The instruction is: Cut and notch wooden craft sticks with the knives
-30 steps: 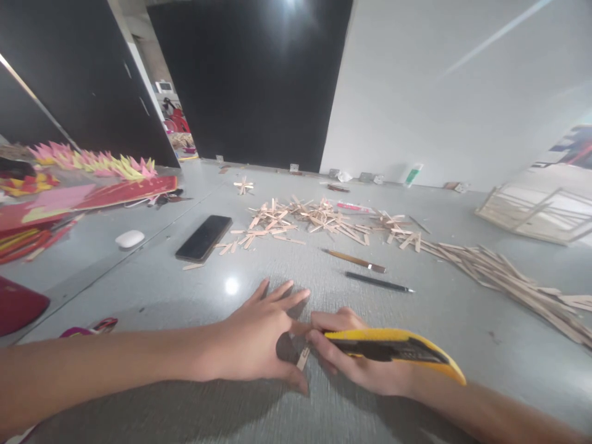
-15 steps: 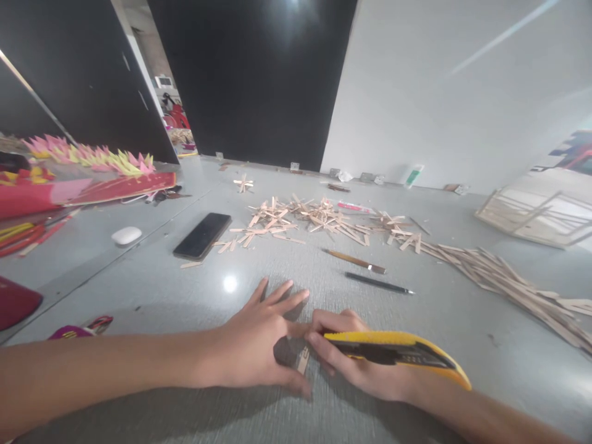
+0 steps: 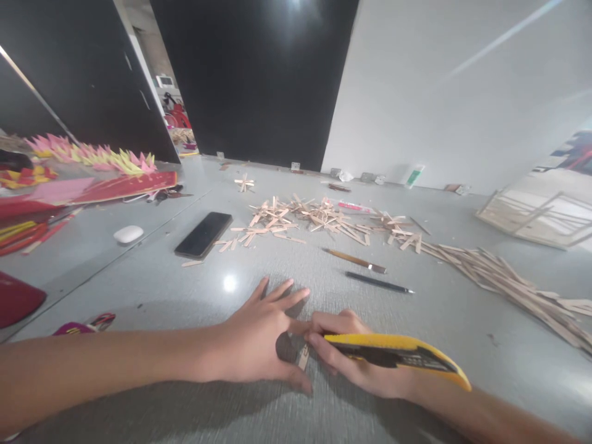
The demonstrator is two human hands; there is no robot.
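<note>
My left hand [image 3: 263,342] rests on the grey surface [image 3: 185,302] with its fingers spread. Its index finger reaches the fingertips of my right hand [image 3: 351,357], which is closed round a yellow and black cutter [image 3: 402,353]. The cutter's blade end is hidden by my right fingers. Between the two hands lies a small wooden piece [image 3: 304,357] with dark marks, partly covered by fingers. Beyond my right hand lie a black pen [image 3: 379,283] and a brown pen-like tool [image 3: 355,260].
Short wooden pieces [image 3: 319,216] lie heaped farther back, with long strips [image 3: 504,277] at the right. A phone [image 3: 203,235] and a white case [image 3: 128,234] are at the left, near pink and yellow paper shapes [image 3: 102,157]. A stick frame [image 3: 531,219] stands far right.
The view has shifted very slightly. Both hands and the cutter stay in nearly the same place.
</note>
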